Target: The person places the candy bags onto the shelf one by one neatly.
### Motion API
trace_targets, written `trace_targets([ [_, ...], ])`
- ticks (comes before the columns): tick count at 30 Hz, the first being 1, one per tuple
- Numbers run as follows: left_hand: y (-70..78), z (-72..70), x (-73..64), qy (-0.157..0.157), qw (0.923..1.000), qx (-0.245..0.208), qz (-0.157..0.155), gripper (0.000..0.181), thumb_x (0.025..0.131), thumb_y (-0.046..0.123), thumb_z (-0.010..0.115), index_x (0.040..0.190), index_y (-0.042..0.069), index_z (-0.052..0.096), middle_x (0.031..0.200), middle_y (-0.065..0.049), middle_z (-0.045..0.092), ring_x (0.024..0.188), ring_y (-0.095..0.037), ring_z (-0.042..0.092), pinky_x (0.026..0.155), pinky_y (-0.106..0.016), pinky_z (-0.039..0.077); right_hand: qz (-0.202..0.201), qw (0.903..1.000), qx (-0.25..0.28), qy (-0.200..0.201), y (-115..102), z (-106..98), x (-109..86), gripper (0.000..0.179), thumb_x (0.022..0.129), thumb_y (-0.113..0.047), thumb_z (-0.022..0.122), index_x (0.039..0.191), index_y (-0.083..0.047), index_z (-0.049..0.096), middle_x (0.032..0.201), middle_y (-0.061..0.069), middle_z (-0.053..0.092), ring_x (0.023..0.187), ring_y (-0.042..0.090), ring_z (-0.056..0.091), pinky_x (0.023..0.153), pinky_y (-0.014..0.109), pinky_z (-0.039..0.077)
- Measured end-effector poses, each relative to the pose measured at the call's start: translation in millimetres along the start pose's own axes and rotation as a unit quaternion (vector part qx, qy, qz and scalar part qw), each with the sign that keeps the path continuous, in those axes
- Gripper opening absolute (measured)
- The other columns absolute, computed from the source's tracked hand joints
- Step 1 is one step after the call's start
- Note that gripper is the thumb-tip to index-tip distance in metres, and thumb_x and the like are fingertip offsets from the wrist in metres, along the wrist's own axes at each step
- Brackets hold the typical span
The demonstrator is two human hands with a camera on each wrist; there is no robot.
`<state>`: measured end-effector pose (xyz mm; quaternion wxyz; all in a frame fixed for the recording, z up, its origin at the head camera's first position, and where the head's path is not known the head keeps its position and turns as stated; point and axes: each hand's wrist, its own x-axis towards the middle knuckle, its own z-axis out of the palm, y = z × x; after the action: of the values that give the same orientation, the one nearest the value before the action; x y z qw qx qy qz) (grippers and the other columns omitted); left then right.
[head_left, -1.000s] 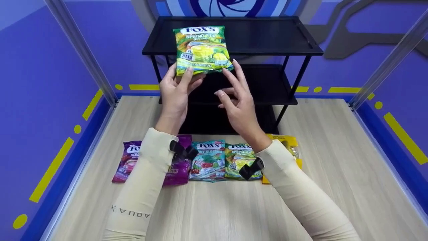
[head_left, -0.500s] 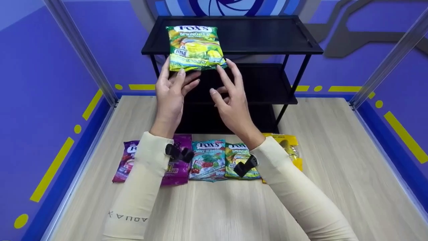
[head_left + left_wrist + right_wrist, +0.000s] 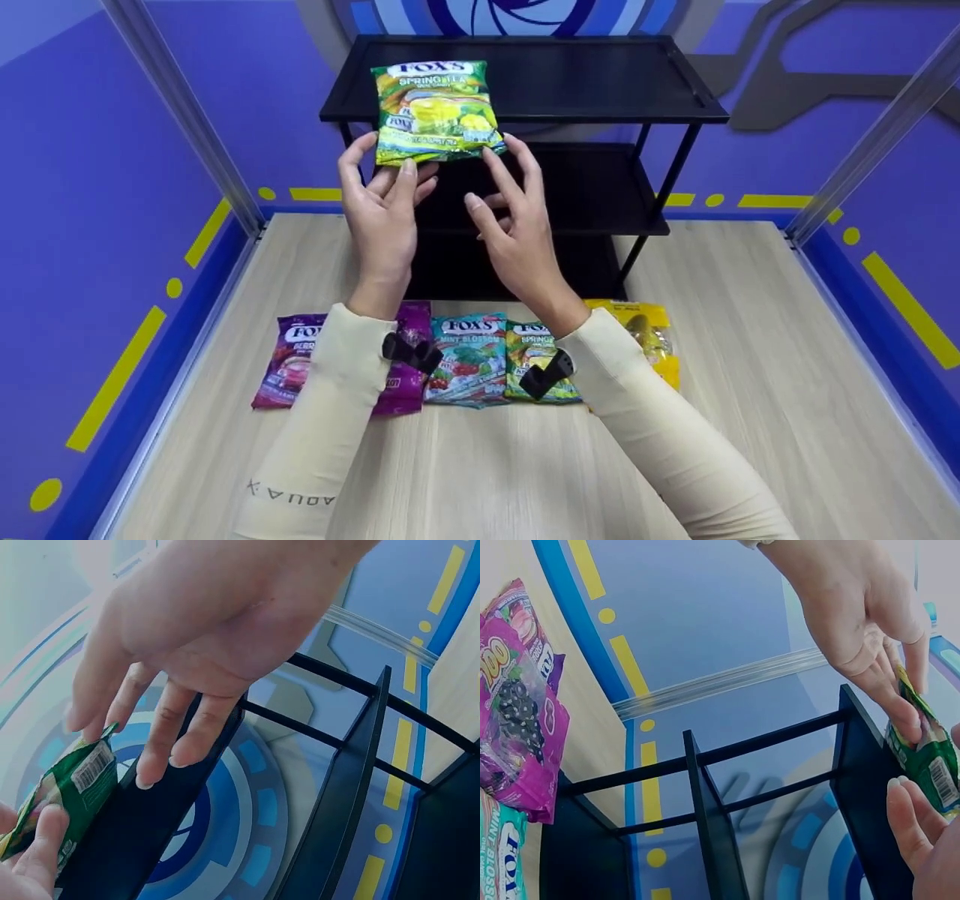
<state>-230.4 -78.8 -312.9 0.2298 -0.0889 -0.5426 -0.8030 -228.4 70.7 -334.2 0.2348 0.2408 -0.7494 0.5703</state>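
Observation:
A green and yellow bag of Fox's Spring Tea candy (image 3: pixel 435 112) is held up in front of the black shelf's top board. My left hand (image 3: pixel 381 217) grips its lower left corner, thumb on the front and other fingers at the edge and behind. The right wrist view shows the candy bag edge-on between the fingers of my left hand (image 3: pixel 862 637). At the lower right corner of the bag, fingertips of my right hand (image 3: pixel 517 217) touch it, the thumb held away. In the left wrist view, two fingers of my right hand (image 3: pixel 202 637) extend apart from the bag.
Behind the hands stands a black three-level shelf (image 3: pixel 600 82). Along the table lie a purple Fox's bag (image 3: pixel 289 367), a magenta bag (image 3: pixel 409 390), a teal Mint Blossom bag (image 3: pixel 469 367), another Spring Tea bag (image 3: pixel 525 360) and a yellow bag (image 3: pixel 652 330). Blue walls (image 3: pixel 82 187) flank the table.
Both hands and the held candy bag have shifted slightly left. My left index finger has spread out along the bag's left edge.

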Motion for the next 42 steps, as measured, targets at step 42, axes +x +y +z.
trace_targets([
  [42,2.2,-4.1,23.2,-0.076,0.9945,0.023,-0.067,0.078,0.093,0.015,0.065,0.155,0.026,0.019,0.124,-0.016,0.065,0.096,-0.025,0.070,0.077,-0.030,0.060,0.053,0.9957,-0.071,-0.030,-2.7,-0.7,30.4,0.062,0.098,-0.028,0.058,0.152,-0.015,0.031,0.162,-0.003,0.008,0.088,0.016,0.061,0.069,0.022,0.055],
])
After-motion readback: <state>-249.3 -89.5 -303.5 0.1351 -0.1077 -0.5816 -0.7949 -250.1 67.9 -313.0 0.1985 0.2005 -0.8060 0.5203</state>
